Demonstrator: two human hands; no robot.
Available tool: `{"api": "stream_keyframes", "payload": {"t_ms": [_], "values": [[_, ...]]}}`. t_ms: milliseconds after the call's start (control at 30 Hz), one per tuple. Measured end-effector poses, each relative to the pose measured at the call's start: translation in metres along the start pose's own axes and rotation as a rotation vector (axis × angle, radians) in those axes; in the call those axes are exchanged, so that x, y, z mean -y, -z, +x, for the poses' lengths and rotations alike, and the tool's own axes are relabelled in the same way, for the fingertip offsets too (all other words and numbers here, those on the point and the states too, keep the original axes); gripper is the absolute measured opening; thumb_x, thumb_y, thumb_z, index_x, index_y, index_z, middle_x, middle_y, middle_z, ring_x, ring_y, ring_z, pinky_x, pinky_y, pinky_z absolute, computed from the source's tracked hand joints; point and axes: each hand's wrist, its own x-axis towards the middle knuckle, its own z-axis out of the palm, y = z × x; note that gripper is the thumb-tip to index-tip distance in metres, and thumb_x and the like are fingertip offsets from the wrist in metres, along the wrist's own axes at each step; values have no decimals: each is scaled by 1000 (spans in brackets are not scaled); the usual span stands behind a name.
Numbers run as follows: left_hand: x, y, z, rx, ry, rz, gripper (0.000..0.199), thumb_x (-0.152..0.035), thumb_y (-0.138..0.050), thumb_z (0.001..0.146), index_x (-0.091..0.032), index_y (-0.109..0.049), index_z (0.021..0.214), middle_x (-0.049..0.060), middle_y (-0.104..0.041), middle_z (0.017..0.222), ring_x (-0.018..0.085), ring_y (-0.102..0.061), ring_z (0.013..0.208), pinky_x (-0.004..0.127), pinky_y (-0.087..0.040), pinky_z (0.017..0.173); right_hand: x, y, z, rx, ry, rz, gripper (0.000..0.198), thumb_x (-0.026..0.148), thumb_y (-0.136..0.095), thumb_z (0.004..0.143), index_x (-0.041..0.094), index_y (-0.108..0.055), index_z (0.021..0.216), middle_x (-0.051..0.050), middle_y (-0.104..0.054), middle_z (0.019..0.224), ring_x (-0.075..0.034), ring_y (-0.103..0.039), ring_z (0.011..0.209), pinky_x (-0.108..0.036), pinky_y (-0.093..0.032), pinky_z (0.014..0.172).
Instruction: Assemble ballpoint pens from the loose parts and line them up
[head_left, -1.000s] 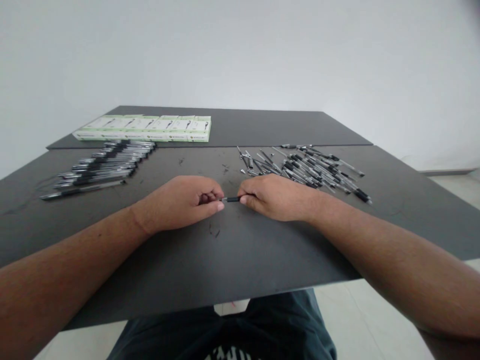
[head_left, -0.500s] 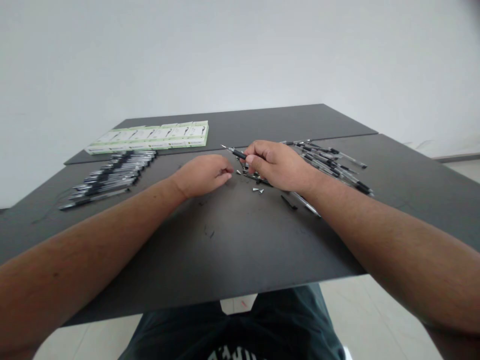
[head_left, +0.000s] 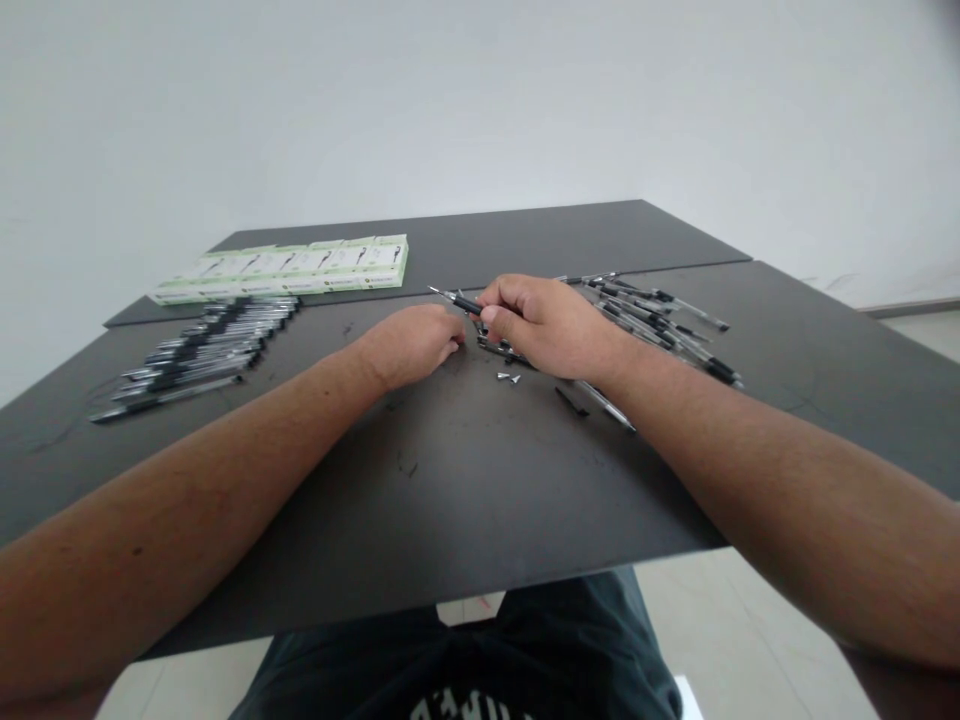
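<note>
My right hand [head_left: 544, 325] is closed round a pen [head_left: 466, 304] with a black grip, its bare refill point aimed up and to the left. Just left of it, my left hand [head_left: 416, 345] is low over the table with thumb and fingers pinched together. What sits between those fingertips is hidden. Two small silver cone tips [head_left: 508, 377] lie on the table below my right hand. Under and beside that hand are more pen parts [head_left: 504, 349], partly covered. A black pen cap [head_left: 571, 402] and a clear pen barrel [head_left: 609, 405] rest near my right wrist.
On the left, several pens [head_left: 202, 345] lie in a slanted row on the dark table [head_left: 480, 480]. Behind them stands a row of white and green boxes [head_left: 285, 270]. A loose pile of pens [head_left: 667, 325] spreads out at the right.
My left fingers have moved to where a silver cone tip lay, and that cone is no longer visible. My right hand still holds the pen. The view has shifted slightly.
</note>
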Motion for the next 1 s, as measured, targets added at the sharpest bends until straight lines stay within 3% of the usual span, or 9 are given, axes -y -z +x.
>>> {"api": "stream_keyframes", "payload": {"t_ms": [167,300,400,600,700,833,1000], "values": [[-2,6,-23,58,110,-24,37,-32,-48,99,-20,-77,119,13,-76,112,30,-71,110,41,-52,100,-1,-3,-1,24,-3,17,20,31,-52,100,19,-68,101,-1,-76,88,-18,-65,80,-29,-41,75],[-1,16,-47,141,188,-83,36,-34,-47,96,-23,-79,109,10,-80,107,29,-73,103,39,-53,93,2,-4,-1,53,-11,18,20,32,-53,100,19,-68,97,-1,-75,86,-18,-64,80,-29,-41,75],[1,18,-64,125,234,-151,33,-36,-49,93,-24,-78,104,8,-81,103,28,-73,97,37,-53,87,5,-6,-3,80,-15,0,20,32,-53,100,19,-68,98,-2,-75,87,-18,-64,79,-29,-41,75],[4,15,-80,-31,339,-348,25,-37,-57,90,-24,-74,101,3,-79,92,23,-73,86,32,-53,78,5,-12,-6,136,-13,-10,21,35,-54,100,19,-68,102,-2,-77,89,-18,-64,79,-29,-41,73],[2,11,-80,-149,423,-687,26,-42,-64,89,-21,-70,102,1,-76,81,19,-71,71,30,-54,69,6,-15,-7,160,-15,-32,21,34,-54,99,19,-68,103,-3,-77,90,-19,-65,80,-29,-41,74],[-7,7,-78,-370,442,-1142,25,-40,-73,86,-18,-67,96,3,-74,81,16,-69,69,30,-58,69,8,-15,-9,173,-24,-54,22,35,-55,100,19,-69,105,-4,-76,90,-18,-65,79,-29,-41,73],[-18,7,-76,-514,435,-1383,26,-35,-80,81,-17,-66,94,4,-73,84,15,-70,75,33,-62,75,8,-15,-11,178,-30,-104,20,34,-56,99,20,-69,105,-2,-75,88,-18,-63,76,-29,-40,71]]}}
